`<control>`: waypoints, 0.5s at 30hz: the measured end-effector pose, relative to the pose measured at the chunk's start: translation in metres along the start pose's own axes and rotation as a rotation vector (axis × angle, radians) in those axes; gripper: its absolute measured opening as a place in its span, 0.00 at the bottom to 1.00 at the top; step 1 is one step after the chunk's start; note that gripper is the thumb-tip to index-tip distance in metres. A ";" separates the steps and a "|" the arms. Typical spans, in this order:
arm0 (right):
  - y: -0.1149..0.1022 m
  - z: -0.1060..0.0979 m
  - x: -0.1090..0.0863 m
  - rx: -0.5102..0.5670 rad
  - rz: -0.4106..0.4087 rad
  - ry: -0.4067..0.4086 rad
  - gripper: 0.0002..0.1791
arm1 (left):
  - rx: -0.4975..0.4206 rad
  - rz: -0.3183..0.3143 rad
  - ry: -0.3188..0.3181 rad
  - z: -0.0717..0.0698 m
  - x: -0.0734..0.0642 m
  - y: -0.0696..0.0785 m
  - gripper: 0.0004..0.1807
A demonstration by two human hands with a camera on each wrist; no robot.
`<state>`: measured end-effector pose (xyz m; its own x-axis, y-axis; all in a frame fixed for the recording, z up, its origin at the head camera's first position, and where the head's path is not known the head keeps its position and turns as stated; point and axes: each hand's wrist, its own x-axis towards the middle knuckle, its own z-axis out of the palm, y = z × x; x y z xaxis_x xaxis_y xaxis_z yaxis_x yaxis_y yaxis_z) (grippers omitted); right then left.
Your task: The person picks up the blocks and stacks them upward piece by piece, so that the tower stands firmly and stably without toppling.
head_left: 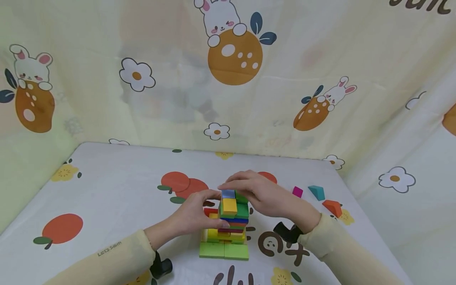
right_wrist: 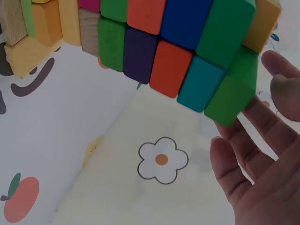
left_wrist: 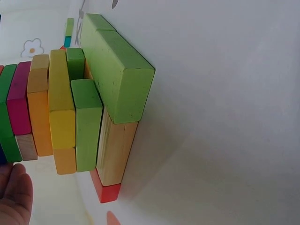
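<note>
A stack of coloured wooden blocks stands on the table, with light green blocks at its base. My left hand is at the stack's left side, thumb laid along the front and index finger reaching toward the top. In the left wrist view its fingertips are right beside the upper layers. Over the top right side arches my right hand. In the right wrist view, its fingers touch the end of a green block, while the thumb lies apart near an orange-yellow block.
Loose magenta, teal and orange blocks lie at the back right of the table. The white tablecloth has fruit and flower prints. Behind it hangs a patterned curtain, and another fabric side runs along the right.
</note>
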<state>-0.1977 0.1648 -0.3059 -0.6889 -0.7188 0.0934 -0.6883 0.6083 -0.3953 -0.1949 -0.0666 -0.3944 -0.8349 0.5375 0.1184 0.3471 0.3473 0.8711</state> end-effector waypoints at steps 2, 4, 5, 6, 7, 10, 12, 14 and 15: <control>-0.001 0.001 0.002 -0.003 0.003 -0.019 0.22 | -0.002 -0.007 0.000 0.000 0.000 0.000 0.34; -0.002 0.001 0.003 -0.010 0.012 -0.026 0.22 | -0.003 -0.012 0.000 0.000 0.000 0.000 0.34; -0.002 0.001 0.003 -0.009 0.013 -0.025 0.22 | 0.000 -0.011 0.001 0.000 0.000 0.000 0.34; -0.001 0.002 0.003 -0.010 0.014 -0.024 0.21 | 0.000 -0.009 0.002 0.000 0.000 -0.001 0.35; -0.001 0.002 0.003 -0.011 0.015 -0.022 0.21 | 0.002 -0.007 0.002 0.000 0.000 -0.001 0.34; -0.001 0.003 0.002 -0.014 0.015 -0.015 0.21 | 0.004 0.002 0.003 0.000 0.001 -0.001 0.34; 0.000 0.003 0.002 -0.016 0.019 -0.010 0.21 | 0.003 0.002 0.003 0.000 0.001 -0.001 0.34; 0.001 0.003 0.001 -0.019 0.022 -0.008 0.21 | 0.003 0.002 0.003 0.000 0.001 -0.001 0.34; 0.001 0.003 0.001 -0.019 0.024 -0.008 0.21 | 0.003 0.002 0.003 0.000 0.001 -0.001 0.34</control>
<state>-0.1985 0.1634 -0.3093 -0.7033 -0.7067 0.0769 -0.6761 0.6316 -0.3794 -0.1962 -0.0661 -0.3957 -0.8355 0.5360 0.1211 0.3499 0.3490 0.8693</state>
